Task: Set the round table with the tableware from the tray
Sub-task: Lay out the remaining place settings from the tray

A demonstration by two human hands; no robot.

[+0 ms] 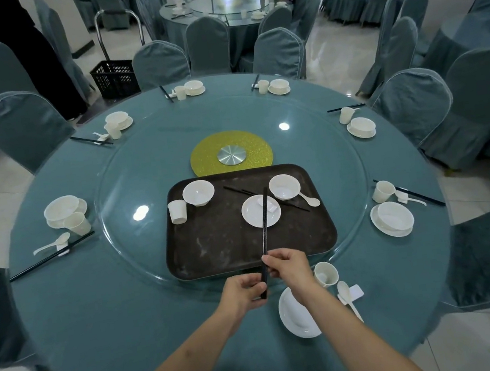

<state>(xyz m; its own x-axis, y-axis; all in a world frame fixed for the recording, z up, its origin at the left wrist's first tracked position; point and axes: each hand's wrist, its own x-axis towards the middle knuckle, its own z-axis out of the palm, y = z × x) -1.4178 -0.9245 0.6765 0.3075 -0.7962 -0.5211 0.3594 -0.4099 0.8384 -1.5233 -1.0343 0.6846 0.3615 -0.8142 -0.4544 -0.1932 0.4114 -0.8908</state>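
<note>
Two hands hold one pair of black chopsticks (265, 232) over the near edge of the tray (215, 251).

Left hand (245, 291) grips the near end w/ curled fingers; right hand (288, 265) pinches the sticks just above it, tips pointing to 12 o'clock over the small plate (254, 215) on the tray. Tray sits on the glass turntable (123, 263) of the round table (100, 329), at 6 o'clock from the yellow disc (202, 156). On tray also: cup (177, 211) at 9 o'clock, two bowls (198, 193), a spoon (309, 199), another chopstick pair (298, 206). At table edge near 5 o'clock stand a plate (295, 318), cup (326, 273), spoon on rest (346, 293). Seven other places round the table are already laid.
</note>
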